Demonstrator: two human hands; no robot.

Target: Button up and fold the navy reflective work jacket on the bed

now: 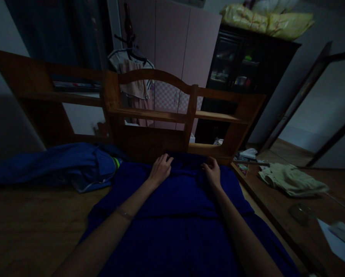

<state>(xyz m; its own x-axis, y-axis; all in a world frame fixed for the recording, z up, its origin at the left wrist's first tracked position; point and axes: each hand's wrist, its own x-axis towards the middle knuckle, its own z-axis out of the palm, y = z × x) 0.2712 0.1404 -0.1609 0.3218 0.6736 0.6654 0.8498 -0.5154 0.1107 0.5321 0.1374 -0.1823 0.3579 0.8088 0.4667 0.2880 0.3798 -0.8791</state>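
A dark blue garment (186, 196) lies spread on a wooden surface in front of me, with a fold running across its upper part. My left hand (161, 170) rests on the garment near its far edge, fingers slightly bent and apart. At the far right part of the same cloth is my right hand (213, 173), its fingers curved and its thumb held apart from them. No cloth shows clearly gripped in either hand. Left of the garment lies a crumpled blue garment (74, 163) with a yellow-green stripe.
A wooden headboard (152, 114) with shelves rises just beyond the garment. On the right, a wooden table (284, 209) carries a folded pale green cloth (292, 180), a glass jar (301, 213) and white paper (338, 242). Clothes (135, 79) hang on a stand behind the headboard.
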